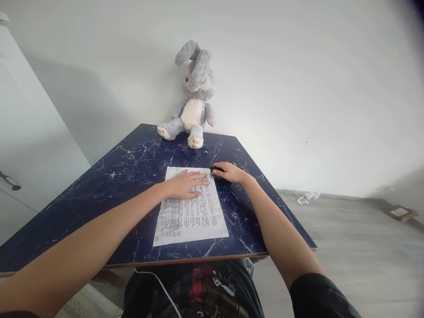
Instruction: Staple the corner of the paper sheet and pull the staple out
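Observation:
A printed sheet of paper [195, 221] lies on the dark blue marbled table [109, 176], covered in dense lines of text. My left hand [185, 184] rests flat across its upper half, fingers spread. At the sheet's upper right corner, my right hand [232, 171] is closed over a small black stapler [217, 169]. The stapler's front meets the paper's right edge; whether the edge is between its jaws I cannot tell. My right fingers and palm hide part of the stapler.
A grey plush rabbit [194, 110] sits at the table's far end against the white wall [298, 88]. A white cabinet [33, 110] stands at left. On the floor at right lie a clear plastic item [308, 197] and a brown package [400, 213]. A white cable [162, 287] crosses my lap.

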The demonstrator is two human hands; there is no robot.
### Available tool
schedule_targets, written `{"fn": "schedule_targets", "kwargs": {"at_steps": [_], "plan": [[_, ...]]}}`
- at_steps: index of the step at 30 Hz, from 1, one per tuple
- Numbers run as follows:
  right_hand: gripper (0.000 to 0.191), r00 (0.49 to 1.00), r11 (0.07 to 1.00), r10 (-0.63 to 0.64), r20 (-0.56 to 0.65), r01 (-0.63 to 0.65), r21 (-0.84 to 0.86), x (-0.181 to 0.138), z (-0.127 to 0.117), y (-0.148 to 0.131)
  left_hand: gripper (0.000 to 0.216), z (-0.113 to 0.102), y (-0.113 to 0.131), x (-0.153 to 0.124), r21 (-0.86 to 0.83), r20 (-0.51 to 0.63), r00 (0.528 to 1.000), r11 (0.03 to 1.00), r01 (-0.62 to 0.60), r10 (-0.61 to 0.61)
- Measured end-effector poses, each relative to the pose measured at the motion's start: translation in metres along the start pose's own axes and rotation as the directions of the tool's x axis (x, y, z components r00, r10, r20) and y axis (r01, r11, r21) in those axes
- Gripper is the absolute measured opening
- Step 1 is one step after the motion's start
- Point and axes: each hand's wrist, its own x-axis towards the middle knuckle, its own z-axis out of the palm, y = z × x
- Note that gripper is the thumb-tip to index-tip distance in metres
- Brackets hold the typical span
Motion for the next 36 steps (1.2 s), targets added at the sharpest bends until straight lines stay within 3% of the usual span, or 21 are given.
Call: {"fn": "schedule_targets", "kwargs": {"at_steps": [5, 9, 13, 24, 31, 34, 36], "plan": [[0.045, 1.000, 1.000, -0.029, 0.000, 0.029, -0.006, 0.000, 0.001, -0.001, 0.057, 0.000, 0.001, 0.002, 0.023, 0.027, 1.000, 1.000, 0.007, -0.007], [0.059, 0.994, 0.993, 0.103, -0.042, -0.105, -0.058, 0.003, 0.006, -0.011, 0.055, 0.001, 0.000, 0.001, 0.001, 0.014, 1.000, 1.000, 0.000, 0.000], [0.057, 0.983, 0.959, 0.174, -0.051, -0.181, -0.216, 0.004, 0.008, -0.026, 0.060, -0.001, 0.001, 0.000, 0.024, 0.071, 0.997, 1.000, 0.011, -0.013], [0.051, 0.980, 0.859, 0.194, 0.040, -0.150, -0.489, 0.008, 0.010, -0.052, 0.060, -0.006, 0.005, 0.001, 0.076, 0.116, 0.992, 0.996, 0.035, -0.043], [0.046, 0.990, 0.944, 0.139, -0.001, -0.133, -0.301, -0.013, -0.005, -0.032, 0.057, -0.007, 0.006, -0.001, 0.094, 0.102, 0.993, 0.995, 0.041, -0.050], [0.037, 0.974, 0.939, 0.222, 0.047, -0.201, -0.279, -0.026, -0.017, -0.015, 0.055, -0.005, 0.005, -0.001, 0.094, 0.068, 0.997, 0.995, 0.018, -0.025], [0.033, 0.940, 0.894, 0.338, -0.042, -0.335, -0.299, -0.031, -0.023, -0.010, 0.049, -0.006, 0.005, 0.001, 0.081, -0.026, 1.000, 0.997, 0.002, 0.000]]}}
